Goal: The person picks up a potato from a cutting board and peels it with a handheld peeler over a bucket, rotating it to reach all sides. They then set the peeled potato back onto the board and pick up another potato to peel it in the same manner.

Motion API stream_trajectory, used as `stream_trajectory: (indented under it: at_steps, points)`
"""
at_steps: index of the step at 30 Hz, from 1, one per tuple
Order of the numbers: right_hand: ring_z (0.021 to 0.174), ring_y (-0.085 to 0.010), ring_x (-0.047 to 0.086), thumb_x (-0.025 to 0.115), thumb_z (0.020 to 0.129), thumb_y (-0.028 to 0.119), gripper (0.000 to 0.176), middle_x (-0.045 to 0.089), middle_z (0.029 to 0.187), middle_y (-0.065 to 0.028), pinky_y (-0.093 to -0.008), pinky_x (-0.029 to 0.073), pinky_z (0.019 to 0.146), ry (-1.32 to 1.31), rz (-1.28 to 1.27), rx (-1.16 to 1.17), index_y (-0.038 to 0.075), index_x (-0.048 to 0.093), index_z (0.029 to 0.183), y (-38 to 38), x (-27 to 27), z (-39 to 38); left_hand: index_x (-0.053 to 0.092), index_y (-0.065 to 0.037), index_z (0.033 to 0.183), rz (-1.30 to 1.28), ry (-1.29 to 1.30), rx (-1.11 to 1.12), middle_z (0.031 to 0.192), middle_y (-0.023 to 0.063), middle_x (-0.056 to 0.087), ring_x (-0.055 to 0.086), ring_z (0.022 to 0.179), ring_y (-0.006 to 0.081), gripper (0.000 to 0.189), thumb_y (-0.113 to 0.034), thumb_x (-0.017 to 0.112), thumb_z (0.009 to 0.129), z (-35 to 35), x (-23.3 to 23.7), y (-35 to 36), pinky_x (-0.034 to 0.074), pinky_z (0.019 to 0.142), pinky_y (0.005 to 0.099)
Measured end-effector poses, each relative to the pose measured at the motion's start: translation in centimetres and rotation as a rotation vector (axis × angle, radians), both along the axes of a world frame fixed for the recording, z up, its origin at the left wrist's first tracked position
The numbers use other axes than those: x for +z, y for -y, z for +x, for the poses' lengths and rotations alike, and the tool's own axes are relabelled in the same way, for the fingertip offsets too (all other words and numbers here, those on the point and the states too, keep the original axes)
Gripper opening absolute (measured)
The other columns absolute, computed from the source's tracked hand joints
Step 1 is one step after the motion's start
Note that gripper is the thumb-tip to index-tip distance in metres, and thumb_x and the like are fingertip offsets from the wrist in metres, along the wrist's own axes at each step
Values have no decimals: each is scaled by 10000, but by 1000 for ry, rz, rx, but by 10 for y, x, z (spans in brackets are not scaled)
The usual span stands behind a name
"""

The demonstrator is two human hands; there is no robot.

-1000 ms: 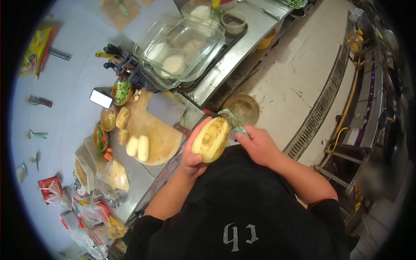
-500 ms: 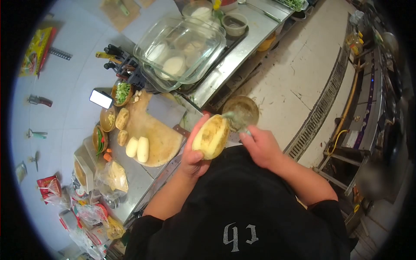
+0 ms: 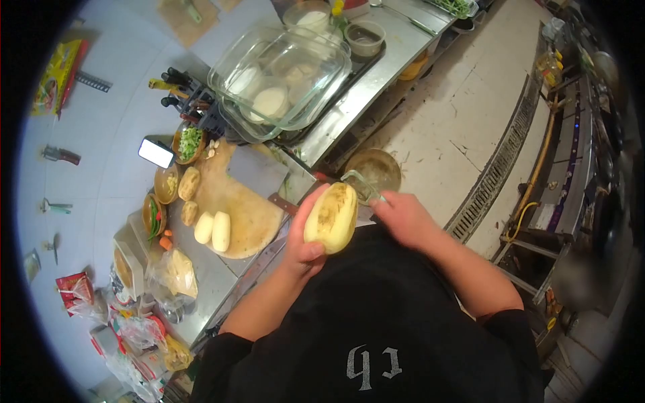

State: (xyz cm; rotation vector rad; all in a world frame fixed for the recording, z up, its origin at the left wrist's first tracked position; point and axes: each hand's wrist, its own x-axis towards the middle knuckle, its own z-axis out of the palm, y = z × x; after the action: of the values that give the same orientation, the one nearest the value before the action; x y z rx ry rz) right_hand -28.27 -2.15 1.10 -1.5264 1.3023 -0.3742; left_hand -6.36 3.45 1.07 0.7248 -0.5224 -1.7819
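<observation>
potato (image 3: 330,218): turned slightly since the earlier frame — brown, unpeeled patch now lies towards its upper left; held in the air, in front of the black shirt (image 3: 376,302).
left grip (image 3: 306,245): closed around the potato, thumb over its lower end.
right grip (image 3: 402,218): closed on the handle of the peeler (image 3: 368,185).
peeler: blade end beside the potato's upper end — contact cannot be told.
cutting board (image 3: 248,221): on the desk (image 3: 216,272); bears two peeled potatoes (image 3: 221,232), side by side.
unpeeled potatoes (image 3: 189,183): two, near the board's left edge.
</observation>
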Motion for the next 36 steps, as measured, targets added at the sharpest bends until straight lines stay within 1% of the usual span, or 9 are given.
stream_trajectory:
  at_steps: [5,8,11,14,21,25,29,31,36]
  points:
    - [636,-253,537,534,1011,373,436,598,698,-161,-392,463,666,109,244,49,-24,586,838,2,-17,-9,285,47,1514,-30,-67,-45,1504,173,433,452,1389,279,1118,-328,872,639,1,4,-2,363,1164,397]
    - [616,-247,524,543,1007,365,412,580,678,-157,-391,460,643,244,255,-145,-3,590,826,-1,-15,-4,286,40,1517,12,-86,20,1491,173,449,454,1386,279,1098,-303,866,649,1,-5,5,343,1176,401]
    - [583,-222,566,561,981,361,378,556,639,-119,-368,460,594,171,-68,-85,39,568,784,-18,18,4,317,19,1501,101,33,45,1468,154,473,472,1365,270,1142,-359,889,588,-2,1,3,346,1181,404]
    - [730,-443,622,581,946,370,338,632,735,-199,-498,495,624,46,-345,220,47,578,846,-27,32,6,296,18,1512,99,98,50,1471,157,466,473,1363,276,1155,-354,885,591,-5,3,2,357,1173,408]
    - [819,-443,635,507,1002,394,431,655,839,-256,-509,486,761,-18,94,135,-9,623,905,-2,-35,-11,231,34,1539,-61,-31,-101,1505,174,425,455,1387,278,1187,-363,890,636,3,8,-5,382,1147,396]
    - [729,-396,612,511,1008,389,435,635,789,-224,-455,479,691,100,157,-44,-12,600,868,-6,-22,-4,242,36,1533,-40,-28,-36,1504,172,428,452,1390,279,1175,-370,886,638,-2,8,-1,368,1158,395]
    - [697,-400,608,552,985,373,402,632,771,-203,-452,477,637,100,-34,-24,-4,579,849,-21,23,2,302,33,1508,30,-48,74,1485,162,449,457,1378,283,1088,-320,865,646,-4,-2,1,328,1185,409]
    - [702,-415,613,586,959,352,358,644,780,-188,-469,480,617,133,-357,187,13,573,846,-26,38,5,307,29,1507,72,31,112,1477,159,459,461,1374,282,1082,-316,861,645,-7,1,2,341,1177,407]
    - [737,-437,611,561,969,368,361,633,774,-199,-504,482,651,-50,-226,79,24,589,864,-12,1,4,317,38,1496,42,1,55,1470,159,468,465,1370,278,1050,-323,851,668,-6,-4,-2,353,1171,403]
